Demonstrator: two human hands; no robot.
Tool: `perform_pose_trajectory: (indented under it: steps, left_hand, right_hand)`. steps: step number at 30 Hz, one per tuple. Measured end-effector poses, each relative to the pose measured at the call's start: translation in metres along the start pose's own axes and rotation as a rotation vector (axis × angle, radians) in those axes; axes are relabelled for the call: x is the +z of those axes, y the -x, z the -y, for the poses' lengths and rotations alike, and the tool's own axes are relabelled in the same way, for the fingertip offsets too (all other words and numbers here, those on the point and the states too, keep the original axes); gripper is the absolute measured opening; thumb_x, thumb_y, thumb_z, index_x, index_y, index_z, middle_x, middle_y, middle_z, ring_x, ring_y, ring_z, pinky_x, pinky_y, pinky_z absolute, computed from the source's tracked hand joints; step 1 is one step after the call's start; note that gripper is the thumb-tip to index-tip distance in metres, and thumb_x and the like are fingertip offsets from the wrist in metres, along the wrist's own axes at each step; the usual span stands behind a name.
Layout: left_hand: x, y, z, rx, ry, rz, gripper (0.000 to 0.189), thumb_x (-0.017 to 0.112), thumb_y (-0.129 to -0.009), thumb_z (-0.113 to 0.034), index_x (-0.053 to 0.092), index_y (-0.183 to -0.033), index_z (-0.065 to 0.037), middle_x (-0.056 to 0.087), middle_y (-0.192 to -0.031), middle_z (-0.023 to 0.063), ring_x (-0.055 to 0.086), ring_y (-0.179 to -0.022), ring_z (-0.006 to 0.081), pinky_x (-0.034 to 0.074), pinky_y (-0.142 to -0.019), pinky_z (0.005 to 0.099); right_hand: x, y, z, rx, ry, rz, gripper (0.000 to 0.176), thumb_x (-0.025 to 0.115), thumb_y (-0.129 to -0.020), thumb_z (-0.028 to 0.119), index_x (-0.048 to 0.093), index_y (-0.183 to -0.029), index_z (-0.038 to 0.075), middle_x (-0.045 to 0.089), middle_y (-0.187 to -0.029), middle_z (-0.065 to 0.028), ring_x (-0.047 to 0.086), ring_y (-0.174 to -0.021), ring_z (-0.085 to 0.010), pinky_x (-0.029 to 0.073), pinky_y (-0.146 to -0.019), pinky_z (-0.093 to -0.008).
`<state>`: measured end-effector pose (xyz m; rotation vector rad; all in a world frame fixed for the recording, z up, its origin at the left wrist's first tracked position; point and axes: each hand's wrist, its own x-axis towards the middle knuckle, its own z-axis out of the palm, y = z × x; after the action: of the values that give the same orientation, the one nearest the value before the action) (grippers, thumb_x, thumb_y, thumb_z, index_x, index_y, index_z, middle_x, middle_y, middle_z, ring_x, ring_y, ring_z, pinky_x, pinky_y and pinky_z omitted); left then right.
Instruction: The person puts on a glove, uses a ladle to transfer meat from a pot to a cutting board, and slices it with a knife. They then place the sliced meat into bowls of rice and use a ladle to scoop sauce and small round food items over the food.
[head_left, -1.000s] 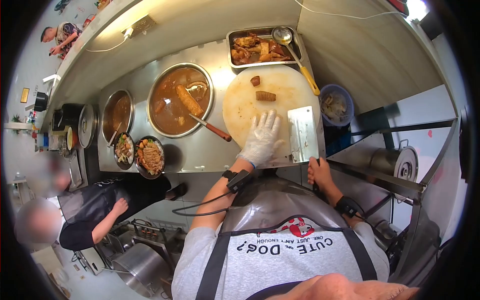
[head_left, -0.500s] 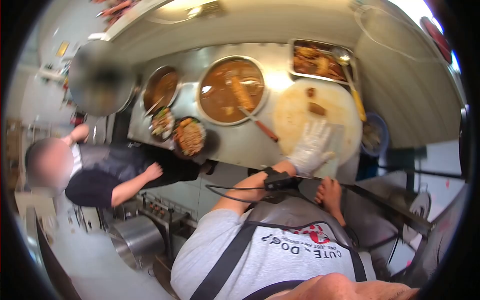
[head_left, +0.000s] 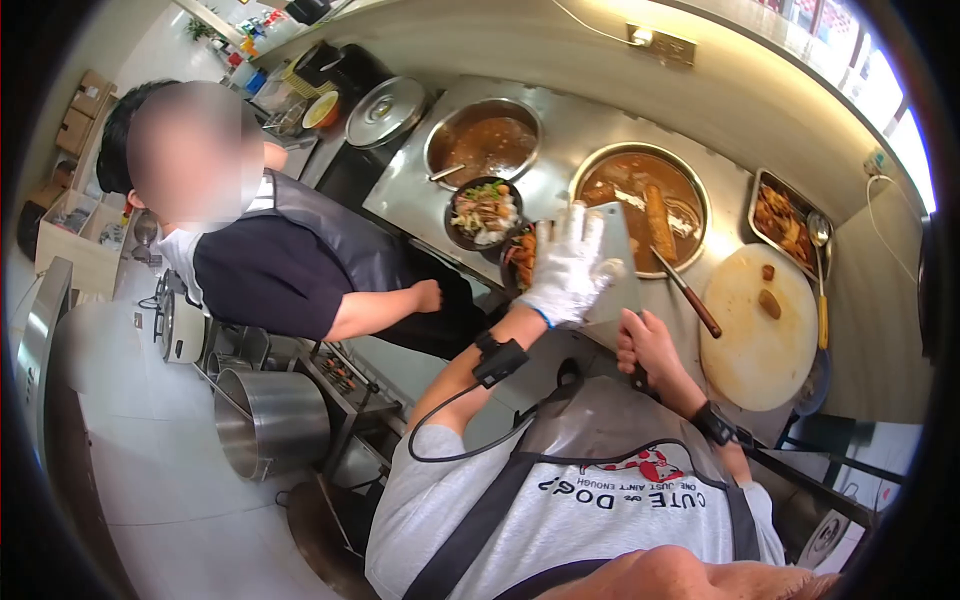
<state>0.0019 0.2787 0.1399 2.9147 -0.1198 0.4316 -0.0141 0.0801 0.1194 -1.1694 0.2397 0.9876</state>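
Note:
My left hand [head_left: 570, 268], in a clear plastic glove, has its fingers spread beside a broad cleaver blade [head_left: 618, 245]. It hangs over a bowl of food [head_left: 517, 262], hiding most of it. Whether anything lies between palm and blade is hidden. My right hand [head_left: 650, 350] is closed around the handle of the cleaver. Just left of the gloved hand stands a dark bowl of rice, meat and greens [head_left: 484, 212]. At the right, two brown food pieces [head_left: 769, 304] lie on a round cutting board [head_left: 755, 350].
Behind the hands stands a pot of brown broth [head_left: 625, 165] with a red-handled utensil [head_left: 690, 300]. A second pot [head_left: 490, 135] is farther left. A metal tray of braised food [head_left: 782, 220] and a yellow-handled ladle [head_left: 822, 270] sit at right. Another person [head_left: 300, 260] stands close at left.
Both hands and the cleaver have moved left, from the cutting board to over the bowl. The view has shifted too, and the other person appears nearer and more upright.

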Motion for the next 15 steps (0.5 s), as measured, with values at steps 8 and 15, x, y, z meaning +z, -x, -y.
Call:
perform_pose_trajectory:
  steps: [8,15]
  left_hand:
    - [-0.005,0.002,0.183,-0.263,-0.039,0.122,0.07,0.046,-0.098,-0.05,0.036,-0.149,-0.004,0.03,-0.154,0.0265,0.03,-0.142,0.0443,0.017,-0.117,0.0606]
    - [0.026,-0.007,0.245,-0.357,-0.012,0.171,0.065,0.044,-0.099,-0.049,0.04,-0.146,-0.005,0.028,-0.157,0.0229,0.025,-0.146,0.0425,0.017,-0.116,0.0621]
  right_hand:
    - [0.133,-0.139,0.015,0.057,0.032,0.217,0.024,0.053,-0.099,0.023,0.045,-0.083,0.007,0.043,-0.063,0.0015,0.039,-0.047,-0.0095,0.038,-0.042,-0.0272]
    - [0.162,-0.204,0.012,0.088,0.081,0.162,0.024,0.053,-0.098,0.021,0.044,-0.086,0.003,0.046,-0.065,-0.0028,0.042,-0.045,-0.0126,0.039,-0.04,-0.03]
